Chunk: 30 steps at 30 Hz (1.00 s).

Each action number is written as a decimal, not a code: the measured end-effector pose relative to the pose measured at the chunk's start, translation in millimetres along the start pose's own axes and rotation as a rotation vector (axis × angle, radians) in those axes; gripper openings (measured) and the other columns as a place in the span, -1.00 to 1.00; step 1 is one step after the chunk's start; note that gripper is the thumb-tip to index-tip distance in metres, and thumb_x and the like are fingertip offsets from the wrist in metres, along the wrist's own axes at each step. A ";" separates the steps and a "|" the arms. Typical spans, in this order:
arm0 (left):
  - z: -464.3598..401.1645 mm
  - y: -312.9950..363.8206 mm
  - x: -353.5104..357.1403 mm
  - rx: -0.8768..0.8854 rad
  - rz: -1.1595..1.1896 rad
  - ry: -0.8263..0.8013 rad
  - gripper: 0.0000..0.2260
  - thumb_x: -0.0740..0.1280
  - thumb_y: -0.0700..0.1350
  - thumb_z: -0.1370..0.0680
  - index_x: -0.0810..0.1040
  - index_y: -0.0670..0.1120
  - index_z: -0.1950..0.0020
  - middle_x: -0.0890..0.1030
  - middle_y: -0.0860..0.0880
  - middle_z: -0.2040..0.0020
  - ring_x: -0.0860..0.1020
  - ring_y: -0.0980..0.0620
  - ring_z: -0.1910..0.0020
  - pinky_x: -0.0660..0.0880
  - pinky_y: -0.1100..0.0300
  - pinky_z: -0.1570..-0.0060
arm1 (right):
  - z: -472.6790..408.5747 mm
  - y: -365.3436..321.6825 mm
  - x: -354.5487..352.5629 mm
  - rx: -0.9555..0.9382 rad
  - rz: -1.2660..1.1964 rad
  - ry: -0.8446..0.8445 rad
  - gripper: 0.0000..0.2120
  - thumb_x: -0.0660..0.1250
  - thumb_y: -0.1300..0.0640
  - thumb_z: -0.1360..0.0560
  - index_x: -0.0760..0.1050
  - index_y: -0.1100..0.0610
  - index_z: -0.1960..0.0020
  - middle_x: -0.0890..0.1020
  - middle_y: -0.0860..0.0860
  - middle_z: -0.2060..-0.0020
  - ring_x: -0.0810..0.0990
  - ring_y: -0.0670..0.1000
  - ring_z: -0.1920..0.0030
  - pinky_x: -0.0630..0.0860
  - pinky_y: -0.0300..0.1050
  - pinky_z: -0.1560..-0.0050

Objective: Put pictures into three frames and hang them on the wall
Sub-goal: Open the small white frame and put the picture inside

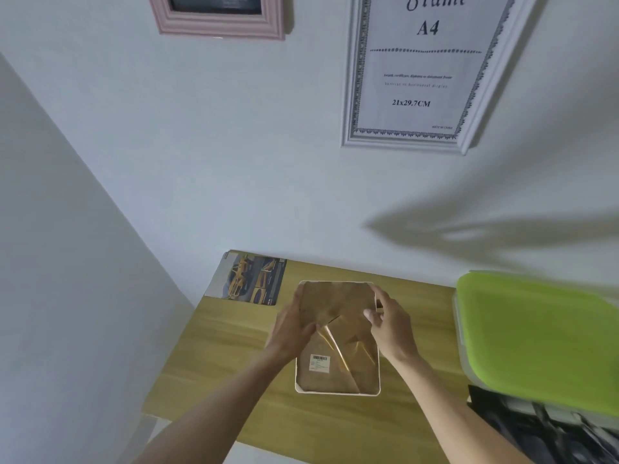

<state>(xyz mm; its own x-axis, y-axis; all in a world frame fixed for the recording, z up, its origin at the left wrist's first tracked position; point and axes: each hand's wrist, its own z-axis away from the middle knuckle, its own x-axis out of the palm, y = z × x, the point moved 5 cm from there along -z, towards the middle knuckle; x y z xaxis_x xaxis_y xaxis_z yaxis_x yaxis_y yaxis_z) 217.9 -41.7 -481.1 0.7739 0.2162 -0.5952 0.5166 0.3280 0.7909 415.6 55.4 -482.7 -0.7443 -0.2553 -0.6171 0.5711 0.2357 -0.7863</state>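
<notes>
— While the pink frame (pixel 219 23) is hanging on the wall at far left, where is the third one sitting?

— Face down on the wooden surface (pixel 214 356), right of the car picture (pixel 249 279). That white frame (pixel 337 391) is showing its brown backing board (pixel 330 304).

— And the hands?

— The left hand (pixel 293 326) is gripping the backing's left edge, its fingers curling round it. The right hand (pixel 390 321) is pinching the right edge, lifting the board.

— How is it likely handling?

— Light and thin, I'd judge, bending easily; holding both side edges looks wisest. The glass beneath is probably fragile.

— Further right?

— The white A4 frame (pixel 432 72) is hanging above; a green-lidded box (pixel 536 333) is sitting beside the surface.
</notes>
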 end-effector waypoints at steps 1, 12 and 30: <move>0.8 -1.3 3.6 -0.019 -0.017 0.004 -0.18 0.43 -0.13 -0.48 0.01 0.21 -0.55 0.59 0.01 -0.03 0.61 0.06 0.09 0.61 0.09 0.09 | -0.2 3.8 1.6 0.002 0.021 -0.019 -0.49 0.33 0.26 -0.58 0.37 -0.09 -0.46 0.56 0.05 0.04 0.65 -0.06 0.09 0.57 -0.07 -0.01; 11.1 -24.3 28.2 -0.234 -0.009 0.000 -0.46 0.28 -0.28 -0.48 0.22 0.20 -0.29 0.51 -0.01 0.35 0.50 0.01 0.41 0.45 0.15 0.44 | 4.2 36.5 11.5 0.301 -0.085 -0.203 -0.58 0.41 0.30 -0.49 0.39 0.02 -0.25 0.63 0.06 0.19 0.57 -0.08 0.28 0.37 -0.36 0.37; -3.2 -66.1 20.6 -0.514 0.414 0.002 -0.86 0.44 -0.33 -0.41 0.64 -0.16 0.08 0.71 -0.13 0.12 0.69 -0.10 0.10 0.62 0.08 0.12 | 11.5 63.4 31.7 0.390 -0.056 -0.301 -0.75 0.43 0.12 -0.52 0.52 -0.02 -0.17 0.61 -0.08 0.11 0.59 -0.06 0.10 0.45 -0.23 0.16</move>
<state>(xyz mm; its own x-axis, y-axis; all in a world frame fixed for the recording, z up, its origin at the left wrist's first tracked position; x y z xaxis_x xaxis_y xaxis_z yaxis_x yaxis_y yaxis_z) 198.5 -56.0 -546.1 0.8703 0.4200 -0.2573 -0.0641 0.6146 0.7862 432.2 51.5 -552.5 -0.6776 -0.5305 -0.5093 0.6626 -0.1401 -0.7357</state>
